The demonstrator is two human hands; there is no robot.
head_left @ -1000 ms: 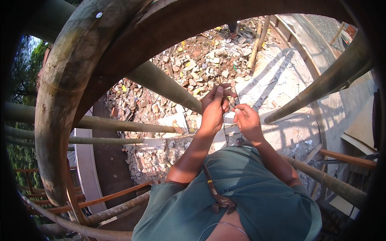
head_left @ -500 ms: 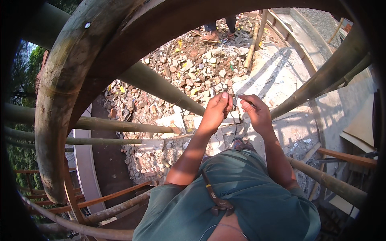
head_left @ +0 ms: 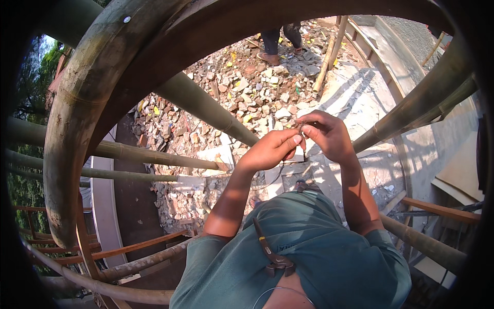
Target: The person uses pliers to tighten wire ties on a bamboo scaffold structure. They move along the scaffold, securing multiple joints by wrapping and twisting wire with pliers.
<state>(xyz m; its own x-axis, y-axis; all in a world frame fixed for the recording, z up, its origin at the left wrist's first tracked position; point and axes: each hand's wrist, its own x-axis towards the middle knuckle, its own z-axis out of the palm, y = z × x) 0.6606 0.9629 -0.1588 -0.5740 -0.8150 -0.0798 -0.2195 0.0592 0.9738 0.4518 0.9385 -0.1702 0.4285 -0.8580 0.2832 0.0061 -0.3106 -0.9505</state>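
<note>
In front of my chest, my left hand [head_left: 272,149] pinches a thin dark cord [head_left: 281,171], whose loose length curves down below the fingers. My right hand [head_left: 329,136] is bent over the same spot, its thumb and fingertips closed on the upper part of the cord, touching or almost touching the left fingertips. What the fingertips cover is too small to make out. Against my green shirt [head_left: 329,247] hangs a dark tool [head_left: 272,255] with a yellow band on its handle; I cannot tell whether it is a hammer or pincers.
Thick bamboo poles [head_left: 206,110] slant around me, and a large curved pole [head_left: 77,113] passes close at the left. Broken rubble [head_left: 247,87] covers the ground below. A person in dark trousers [head_left: 271,41] stands on it. A concrete ledge [head_left: 406,56] lies far right.
My hands have come together, the right one moving left and curling over the left fingertips. The cord now hangs in a wider curve. The person on the rubble shows more of the legs.
</note>
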